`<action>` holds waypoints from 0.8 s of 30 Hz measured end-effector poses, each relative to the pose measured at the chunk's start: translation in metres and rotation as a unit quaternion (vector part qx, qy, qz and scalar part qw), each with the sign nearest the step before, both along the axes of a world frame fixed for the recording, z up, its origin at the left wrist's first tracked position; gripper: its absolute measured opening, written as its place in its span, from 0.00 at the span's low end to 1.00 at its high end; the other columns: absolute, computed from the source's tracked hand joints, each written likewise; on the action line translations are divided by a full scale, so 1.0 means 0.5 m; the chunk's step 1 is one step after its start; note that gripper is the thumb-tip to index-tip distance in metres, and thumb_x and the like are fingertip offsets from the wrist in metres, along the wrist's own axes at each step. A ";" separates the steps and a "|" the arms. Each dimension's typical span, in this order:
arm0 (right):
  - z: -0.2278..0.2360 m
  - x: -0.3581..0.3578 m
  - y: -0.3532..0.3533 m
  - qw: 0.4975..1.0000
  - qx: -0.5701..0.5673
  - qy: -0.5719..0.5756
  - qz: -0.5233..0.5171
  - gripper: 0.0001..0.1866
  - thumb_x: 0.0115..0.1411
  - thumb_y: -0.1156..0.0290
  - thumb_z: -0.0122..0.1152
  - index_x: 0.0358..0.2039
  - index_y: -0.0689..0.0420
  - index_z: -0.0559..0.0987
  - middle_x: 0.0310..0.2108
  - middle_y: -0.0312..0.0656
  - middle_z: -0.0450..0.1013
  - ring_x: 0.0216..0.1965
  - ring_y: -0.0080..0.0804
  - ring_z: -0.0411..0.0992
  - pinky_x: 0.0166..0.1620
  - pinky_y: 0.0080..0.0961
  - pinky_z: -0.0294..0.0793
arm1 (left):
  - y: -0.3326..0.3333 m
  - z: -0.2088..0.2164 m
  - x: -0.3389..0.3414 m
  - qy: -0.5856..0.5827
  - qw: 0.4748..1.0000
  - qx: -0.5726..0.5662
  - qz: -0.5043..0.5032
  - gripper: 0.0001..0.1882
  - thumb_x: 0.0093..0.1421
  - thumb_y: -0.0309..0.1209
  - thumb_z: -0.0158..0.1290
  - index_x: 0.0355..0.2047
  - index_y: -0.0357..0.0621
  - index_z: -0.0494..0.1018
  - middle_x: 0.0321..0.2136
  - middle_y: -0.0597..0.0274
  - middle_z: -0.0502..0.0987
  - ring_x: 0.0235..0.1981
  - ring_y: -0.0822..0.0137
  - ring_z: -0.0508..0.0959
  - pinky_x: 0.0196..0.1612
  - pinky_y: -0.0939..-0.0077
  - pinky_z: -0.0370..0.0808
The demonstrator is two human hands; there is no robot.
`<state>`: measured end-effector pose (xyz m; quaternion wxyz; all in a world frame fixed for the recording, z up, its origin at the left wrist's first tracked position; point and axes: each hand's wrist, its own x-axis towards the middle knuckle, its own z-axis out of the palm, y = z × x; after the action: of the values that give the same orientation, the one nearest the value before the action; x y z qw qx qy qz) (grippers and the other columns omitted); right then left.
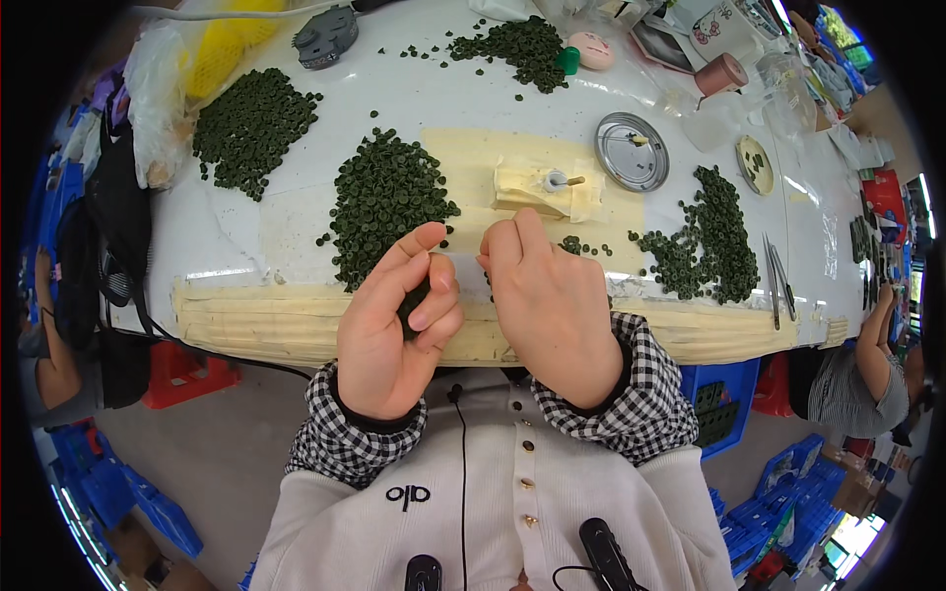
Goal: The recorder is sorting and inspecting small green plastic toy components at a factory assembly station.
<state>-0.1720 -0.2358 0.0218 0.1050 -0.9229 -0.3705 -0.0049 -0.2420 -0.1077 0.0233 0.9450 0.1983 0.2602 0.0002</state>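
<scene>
My left hand [399,330] is raised palm up over the table's near edge, fingers curled round a cluster of small dark green pieces [412,303]. Its index finger and thumb tip point toward my right hand [552,295], which is turned back up with its fingers bent together. Whatever its fingertips pinch is hidden. Just beyond my hands lies a large pile of small round dark green pieces [389,202]. To its right, a cream block [532,187] taped to the table carries a white ring with a short brownish peg. A few green pieces [583,246] lie beside my right hand.
More green pieces form piles at the far left [254,133], far middle [522,49] and right [724,236]. A round metal lid [631,151] sits beyond the block. Tweezers [777,281] lie at the right. Thread spool [721,75] and plastic bags stand farther back.
</scene>
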 end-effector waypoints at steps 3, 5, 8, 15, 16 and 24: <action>0.002 0.001 -0.001 1.000 0.018 0.004 0.006 0.05 0.56 0.71 0.53 0.29 0.57 0.68 0.25 0.40 0.64 0.20 0.35 0.70 0.21 0.29 0.68 | 0.004 -0.016 -0.006 -0.035 0.999 0.004 -0.007 0.11 0.66 0.30 0.37 0.44 0.41 0.66 0.23 0.65 0.68 0.16 0.80 0.56 0.19 0.86 0.54; 0.001 0.007 -0.004 0.999 0.045 0.015 0.008 0.05 0.55 0.71 0.54 0.29 0.57 0.69 0.25 0.40 0.65 0.20 0.36 0.70 0.21 0.29 0.68 | 0.009 -0.027 -0.009 -0.065 0.998 -0.006 -0.006 0.11 0.66 0.31 0.36 0.43 0.41 0.66 0.25 0.64 0.72 0.15 0.80 0.56 0.19 0.86 0.54; 0.005 0.010 -0.024 0.993 0.116 0.013 -0.009 0.05 0.53 0.72 0.58 0.27 0.57 0.71 0.25 0.39 0.66 0.20 0.37 0.70 0.21 0.28 0.68 | 0.014 -0.029 -0.013 -0.075 0.997 -0.003 -0.003 0.13 0.67 0.33 0.36 0.41 0.40 0.67 0.22 0.65 0.70 0.15 0.81 0.55 0.18 0.86 0.53; 0.018 0.013 -0.035 0.996 0.075 -0.048 0.028 0.10 0.48 0.76 0.57 0.34 0.57 0.76 0.28 0.37 0.67 0.21 0.31 0.71 0.23 0.25 0.70 | 0.016 -0.021 -0.012 -0.066 0.998 0.011 -0.003 0.14 0.67 0.33 0.37 0.43 0.37 0.68 0.24 0.69 0.64 0.18 0.81 0.56 0.19 0.87 0.54; 0.021 0.011 -0.029 0.996 0.057 -0.061 0.036 0.12 0.47 0.77 0.57 0.35 0.57 0.76 0.28 0.37 0.66 0.21 0.29 0.71 0.23 0.24 0.70 | 0.014 -0.018 -0.011 -0.064 0.998 0.019 -0.005 0.13 0.67 0.32 0.38 0.43 0.37 0.67 0.25 0.69 0.64 0.18 0.81 0.56 0.19 0.87 0.54; 0.006 0.010 -0.029 0.979 -0.006 -0.168 0.116 0.04 0.39 0.73 0.55 0.19 0.58 0.71 0.22 0.35 0.60 0.19 0.21 0.64 0.21 0.17 0.65 | 0.020 -0.018 -0.015 -0.061 0.997 0.056 0.002 0.12 0.65 0.28 0.42 0.46 0.36 0.66 0.29 0.67 0.66 0.20 0.82 0.57 0.20 0.88 0.55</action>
<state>-0.1671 -0.2500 0.0246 0.0352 -0.8603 -0.4873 -0.1452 -0.2497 -0.0976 0.0144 0.9465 0.2501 0.2017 0.0288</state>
